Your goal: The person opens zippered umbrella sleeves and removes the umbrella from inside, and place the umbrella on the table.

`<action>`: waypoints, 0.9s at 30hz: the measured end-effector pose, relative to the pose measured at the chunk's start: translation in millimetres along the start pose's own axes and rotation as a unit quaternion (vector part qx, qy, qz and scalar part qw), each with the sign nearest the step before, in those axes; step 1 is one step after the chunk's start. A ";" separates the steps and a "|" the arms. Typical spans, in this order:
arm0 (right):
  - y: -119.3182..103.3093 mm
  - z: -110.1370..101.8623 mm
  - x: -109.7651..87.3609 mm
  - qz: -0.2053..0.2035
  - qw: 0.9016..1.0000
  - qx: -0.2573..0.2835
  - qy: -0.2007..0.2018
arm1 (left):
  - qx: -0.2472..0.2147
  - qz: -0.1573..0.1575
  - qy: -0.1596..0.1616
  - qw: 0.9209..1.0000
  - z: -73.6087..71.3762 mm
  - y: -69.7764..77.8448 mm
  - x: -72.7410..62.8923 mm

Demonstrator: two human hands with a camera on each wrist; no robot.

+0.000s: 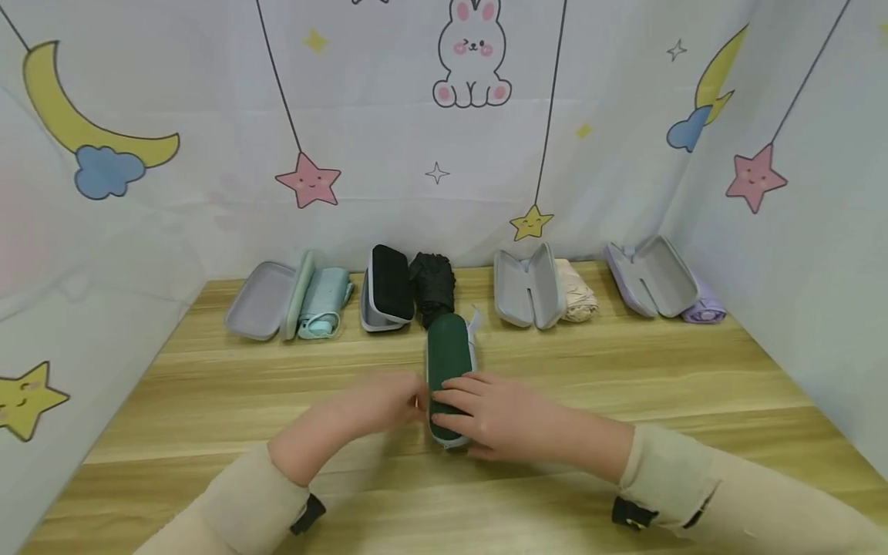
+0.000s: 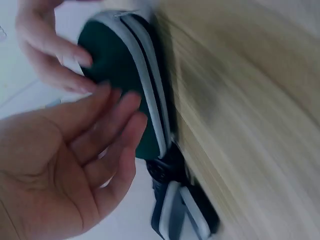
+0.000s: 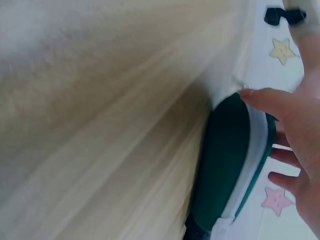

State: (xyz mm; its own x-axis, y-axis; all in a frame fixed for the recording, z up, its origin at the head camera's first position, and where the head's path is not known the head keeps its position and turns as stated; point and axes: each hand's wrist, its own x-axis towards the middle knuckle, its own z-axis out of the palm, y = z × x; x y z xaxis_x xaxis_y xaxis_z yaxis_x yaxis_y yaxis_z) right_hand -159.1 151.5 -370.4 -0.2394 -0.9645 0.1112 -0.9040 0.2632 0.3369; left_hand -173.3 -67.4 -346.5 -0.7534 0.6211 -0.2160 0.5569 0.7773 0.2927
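A long dark-green zip case [image 1: 449, 351] with a pale grey zipper band lies lengthwise on the wooden table, its rounded near end between my hands. My right hand [image 1: 509, 416] holds it, fingers spread across the top and thumb at the near end of the band, as the right wrist view shows. On the other side, my left hand [image 1: 391, 402] is close beside the case with loosely bent fingers. In the left wrist view the left fingertips [image 2: 131, 100] overlap the green side; whether they touch it I cannot tell. A fabric loop [image 1: 475, 317] sticks out at the far right.
Along the back stand open cases: a mint one [image 1: 260, 301], a black one [image 1: 391, 284], a grey-lined one [image 1: 529, 285] and a lilac one [image 1: 652, 277]. Beside them lie folded umbrellas in mint [image 1: 326, 297], black [image 1: 434, 281], cream [image 1: 574, 291] and purple [image 1: 705, 304].
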 end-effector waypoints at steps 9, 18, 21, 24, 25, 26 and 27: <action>-15.8 8.0 15.6 -0.067 0.994 -0.078 0.041 | -0.243 -0.156 0.010 0.957 -2.7 -34.2 48.2; -25.7 10.9 21.8 -0.090 0.989 -0.095 0.065 | -0.322 -0.165 0.008 0.932 4.1 -31.6 68.8; -30.1 7.5 19.5 -0.078 0.991 -0.098 0.041 | -0.352 -0.161 0.011 0.922 6.9 -29.0 73.2; -37.1 1.8 17.7 -0.050 0.994 -0.094 -0.003 | -0.370 -0.166 0.003 0.914 9.2 -26.3 76.7; -39.5 -0.6 17.4 -0.038 0.995 -0.089 -0.019 | -0.369 -0.167 0.002 0.914 9.5 -25.1 77.7; -41.9 -3.1 17.1 -0.023 0.996 -0.084 -0.034 | -0.369 -0.169 0.001 0.914 10.0 -23.9 78.7; -44.0 -5.4 16.9 -0.006 0.996 -0.076 -0.047 | -0.370 -0.170 -0.001 0.914 10.5 -22.8 79.8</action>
State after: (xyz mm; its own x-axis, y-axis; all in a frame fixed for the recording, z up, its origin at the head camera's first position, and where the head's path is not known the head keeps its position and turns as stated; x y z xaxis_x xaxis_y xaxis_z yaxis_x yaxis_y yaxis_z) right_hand -121.5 123.8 -378.3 -0.2680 -0.9632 0.0206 -0.8447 0.2453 0.4757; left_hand -242.4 -34.6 -380.2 -0.8379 0.3572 -0.4128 -0.0978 0.6456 0.7574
